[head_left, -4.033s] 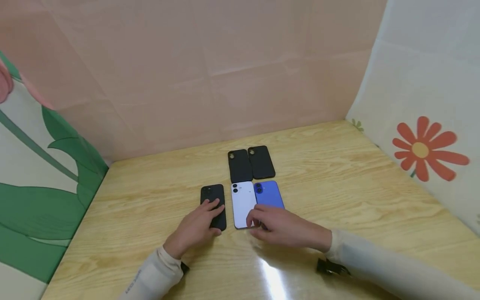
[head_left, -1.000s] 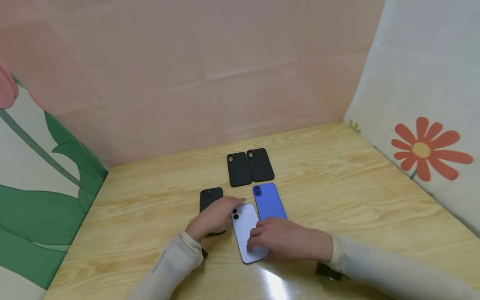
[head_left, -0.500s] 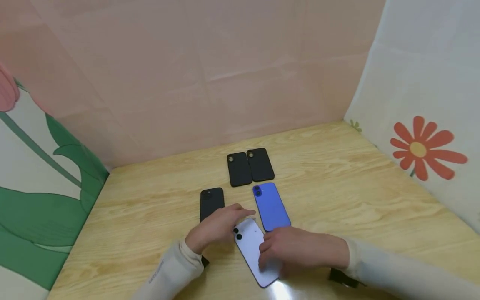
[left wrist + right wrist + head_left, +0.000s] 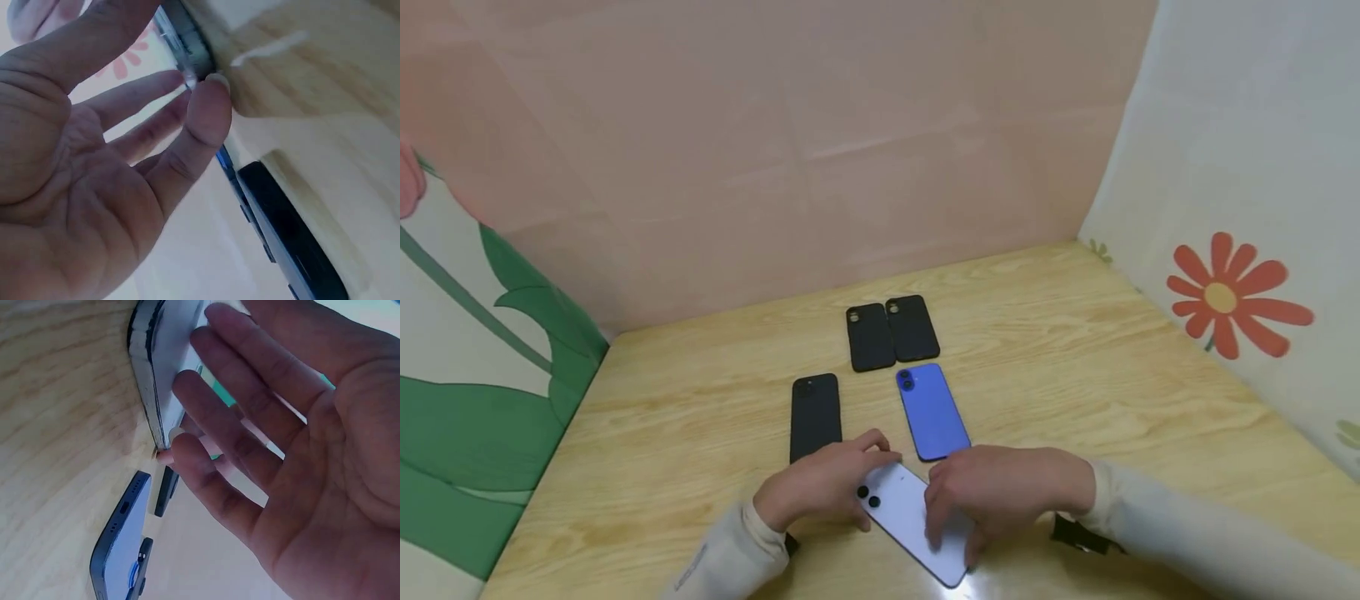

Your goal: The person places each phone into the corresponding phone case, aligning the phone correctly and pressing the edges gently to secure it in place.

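Note:
A white smartphone (image 4: 917,525) lies back up and slanted near the front of the table, its two camera lenses toward the left. My left hand (image 4: 827,483) holds its camera end, fingers bent along the far edge and thumb at the near side. My right hand (image 4: 1000,492) curls over the other end, with bent fingertips on the phone's back and the thumb near its lower corner. In the right wrist view, the phone's edge (image 4: 150,375) is close to the wood. Beyond the hands lies a blue smartphone (image 4: 934,412). Left of it is a black smartphone (image 4: 815,417), partly hidden by my left hand.
Two black phone cases (image 4: 871,337) with camera openings lie side by side farther back on the wood-grain table (image 4: 700,392). A pink cloth (image 4: 775,167) hangs behind, and flower-printed cloths (image 4: 1225,296) stand at both sides.
The white phone has come from between the black and blue phones toward me and turned, its lower end swinging right. My left hand has moved from the black phone to the white one.

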A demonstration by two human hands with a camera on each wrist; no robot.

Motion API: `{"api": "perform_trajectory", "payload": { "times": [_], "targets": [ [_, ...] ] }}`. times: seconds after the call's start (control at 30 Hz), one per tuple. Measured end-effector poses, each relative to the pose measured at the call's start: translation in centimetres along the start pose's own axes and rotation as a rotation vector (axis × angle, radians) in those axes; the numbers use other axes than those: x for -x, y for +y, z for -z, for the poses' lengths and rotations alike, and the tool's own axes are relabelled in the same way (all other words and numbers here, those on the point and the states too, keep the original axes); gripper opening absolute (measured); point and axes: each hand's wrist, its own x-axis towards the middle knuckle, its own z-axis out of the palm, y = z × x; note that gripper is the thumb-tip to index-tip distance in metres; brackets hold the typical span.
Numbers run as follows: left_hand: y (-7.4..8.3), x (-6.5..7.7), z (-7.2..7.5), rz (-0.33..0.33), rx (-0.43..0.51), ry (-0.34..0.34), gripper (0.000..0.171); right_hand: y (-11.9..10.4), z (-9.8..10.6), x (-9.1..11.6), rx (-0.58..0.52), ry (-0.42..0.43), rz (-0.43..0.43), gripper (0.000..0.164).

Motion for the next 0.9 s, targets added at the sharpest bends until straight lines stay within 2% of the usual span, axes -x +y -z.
{"api": "perform_trajectory", "payload": {
  "times": [0.23,0.37,0.53,0.67,0.8,0.9],
  "targets": [
    [-0.5,0.6,-0.4,-0.022,-0.056,0.021,0.065,-0.7,-0.2,-0.2,-0.047,0.036,-0.100,0.036],
    [-0.7,1.2,-0.5,0.005,-0.077,0.039,0.069,-1.2,-0.2,-0.2,-0.026,0.055,-0.187,0.045],
    [-0.5,1.9,-1.0,0.066,-0.056,0.042,0.074,-1.4,-0.4,-0.6,-0.014,0.012,-0.340,0.063],
    [0.1,2.1,-1.5,0.067,-0.051,0.031,0.075,-1.5,-0.9,-0.8,-0.048,0.001,-0.430,0.077],
    [0.5,2.1,-1.7,0.055,-0.082,0.031,0.075,-1.6,-1.4,-0.9,-0.036,0.028,-0.437,0.082],
    [0.5,2.2,-1.8,0.070,-0.085,0.032,0.076,-1.5,-1.6,-1.2,-0.014,0.025,-0.425,0.086]
  ]
}}
